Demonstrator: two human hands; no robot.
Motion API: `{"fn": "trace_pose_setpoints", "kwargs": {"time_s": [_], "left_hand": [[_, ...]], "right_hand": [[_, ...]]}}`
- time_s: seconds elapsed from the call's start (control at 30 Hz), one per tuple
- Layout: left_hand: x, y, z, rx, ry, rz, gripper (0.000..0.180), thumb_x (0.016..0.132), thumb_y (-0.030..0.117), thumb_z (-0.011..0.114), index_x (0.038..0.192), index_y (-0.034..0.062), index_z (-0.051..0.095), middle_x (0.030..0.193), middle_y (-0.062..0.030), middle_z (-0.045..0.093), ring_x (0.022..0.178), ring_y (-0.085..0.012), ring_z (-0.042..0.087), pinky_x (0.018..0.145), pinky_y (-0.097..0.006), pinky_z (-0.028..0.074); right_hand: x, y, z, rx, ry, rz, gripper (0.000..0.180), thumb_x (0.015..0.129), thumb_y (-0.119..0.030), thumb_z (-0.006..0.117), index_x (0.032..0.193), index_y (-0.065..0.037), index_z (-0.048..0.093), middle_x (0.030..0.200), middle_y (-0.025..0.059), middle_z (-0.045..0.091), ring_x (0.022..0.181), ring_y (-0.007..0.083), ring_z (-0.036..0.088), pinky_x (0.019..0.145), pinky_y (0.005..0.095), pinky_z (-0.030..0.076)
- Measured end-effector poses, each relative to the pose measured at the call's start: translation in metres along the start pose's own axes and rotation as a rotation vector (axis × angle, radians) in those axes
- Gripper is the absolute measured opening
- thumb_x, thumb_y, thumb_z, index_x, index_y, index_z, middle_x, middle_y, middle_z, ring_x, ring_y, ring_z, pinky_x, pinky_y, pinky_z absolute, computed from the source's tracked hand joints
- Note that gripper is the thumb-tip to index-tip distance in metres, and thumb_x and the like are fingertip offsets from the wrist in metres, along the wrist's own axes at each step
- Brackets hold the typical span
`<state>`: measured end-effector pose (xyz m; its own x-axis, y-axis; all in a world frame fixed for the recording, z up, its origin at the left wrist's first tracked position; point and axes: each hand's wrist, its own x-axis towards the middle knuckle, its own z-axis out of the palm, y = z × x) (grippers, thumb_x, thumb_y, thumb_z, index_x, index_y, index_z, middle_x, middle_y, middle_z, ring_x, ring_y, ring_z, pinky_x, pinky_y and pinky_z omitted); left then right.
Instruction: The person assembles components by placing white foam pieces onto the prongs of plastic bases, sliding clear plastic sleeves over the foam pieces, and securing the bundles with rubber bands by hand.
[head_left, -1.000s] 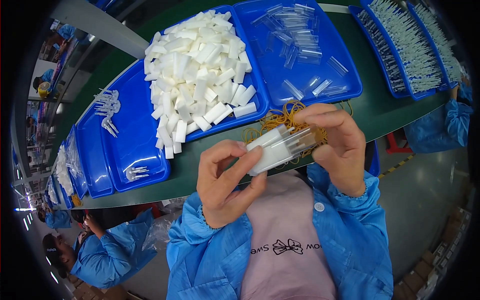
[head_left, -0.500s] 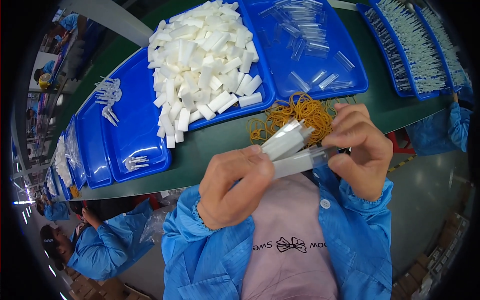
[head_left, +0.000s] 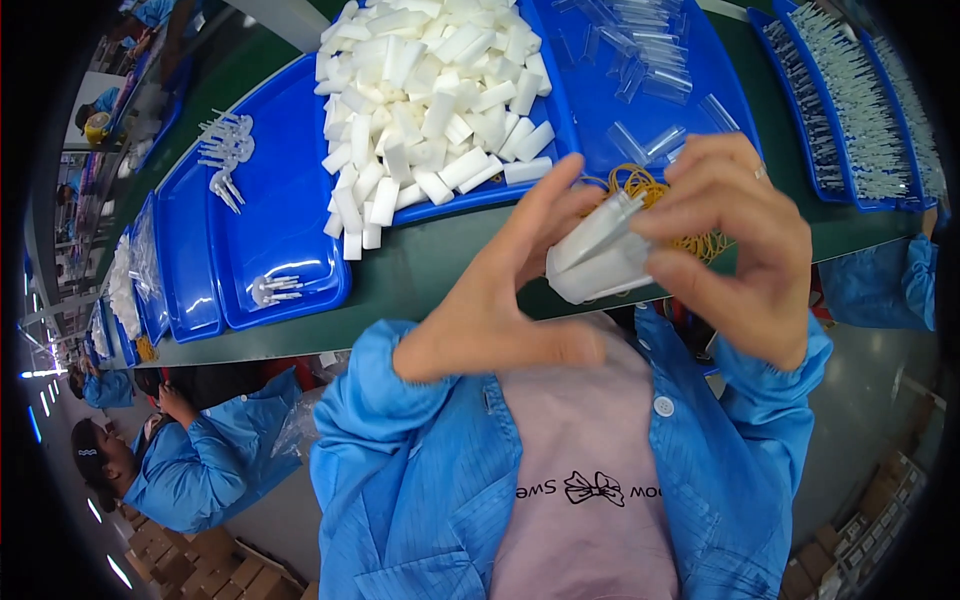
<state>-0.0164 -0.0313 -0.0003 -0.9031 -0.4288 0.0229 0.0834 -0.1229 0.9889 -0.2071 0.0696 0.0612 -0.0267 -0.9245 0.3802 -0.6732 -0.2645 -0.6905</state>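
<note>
Worktop [head_left: 400, 290]: white bundle [head_left: 605, 264] held above its near edge

Left hand [head_left: 492, 305] spread, contact unclear; right hand [head_left: 762, 245] pinching the bundle's right end, which it partly hides. The bundle is glossy, grooved lengthwise, slightly blurred; yellow bands [head_left: 645, 186] behind are partly covered.
</note>
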Motion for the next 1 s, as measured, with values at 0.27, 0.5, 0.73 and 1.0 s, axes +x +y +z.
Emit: {"fn": "trace_pose_setpoints", "kwargs": {"time_s": [0.27, 0.5, 0.73, 1.0], "left_hand": [[0.029, -0.011, -0.002, -0.827, -0.001, -0.477, 0.051, 0.098, 0.047, 0.041, 0.124, 0.004, 0.048, 0.109, -0.0093, 0.059, 0.098, -0.0202, 0.061, 0.085, -0.036, 0.053], [0.029, 0.0, 0.011, -0.923, 0.096, -0.427, 0.048, 0.097, 0.045, 0.048, 0.125, 0.0055, 0.049, 0.112, -0.0073, 0.06, 0.101, -0.0196, 0.06, 0.085, -0.034, 0.051], [0.028, -0.014, -0.007, -0.985, -0.114, -0.374, 0.042, 0.092, 0.03, 0.061, 0.126, 0.0072, 0.05, 0.11, -0.0075, 0.06, 0.099, -0.0181, 0.061, 0.083, -0.033, 0.052], [0.026, -0.006, -0.025, -0.924, -0.006, -0.232, 0.056, 0.088, 0.019, 0.066, 0.135, 0.0025, 0.043, 0.091, -0.0039, 0.06, 0.081, -0.0149, 0.06, 0.075, -0.03, 0.053]], "right_hand": [[0.018, 0.005, 0.012, -0.395, -0.127, -0.121, 0.056, 0.064, -0.019, 0.077, 0.115, -0.004, 0.061, 0.114, 0.0119, 0.059, 0.105, 0.0313, 0.053, 0.088, 0.0406, 0.041], [0.008, -0.001, 0.034, -0.551, -0.117, -0.002, 0.082, 0.05, -0.022, 0.084, 0.125, -0.008, 0.054, 0.118, 0.0101, 0.053, 0.114, 0.0316, 0.048, 0.095, 0.0439, 0.037], [0.017, 0.005, 0.039, -0.39, -0.038, -0.156, 0.067, 0.052, -0.008, 0.079, 0.115, -0.009, 0.057, 0.113, 0.0109, 0.053, 0.11, 0.0321, 0.052, 0.092, 0.0431, 0.039], [0.03, 0.039, 0.015, -0.013, -0.033, -0.061, 0.049, 0.064, -0.013, 0.077, 0.11, -0.004, 0.061, 0.112, 0.0108, 0.059, 0.106, 0.0292, 0.055, 0.09, 0.0377, 0.044]]}}
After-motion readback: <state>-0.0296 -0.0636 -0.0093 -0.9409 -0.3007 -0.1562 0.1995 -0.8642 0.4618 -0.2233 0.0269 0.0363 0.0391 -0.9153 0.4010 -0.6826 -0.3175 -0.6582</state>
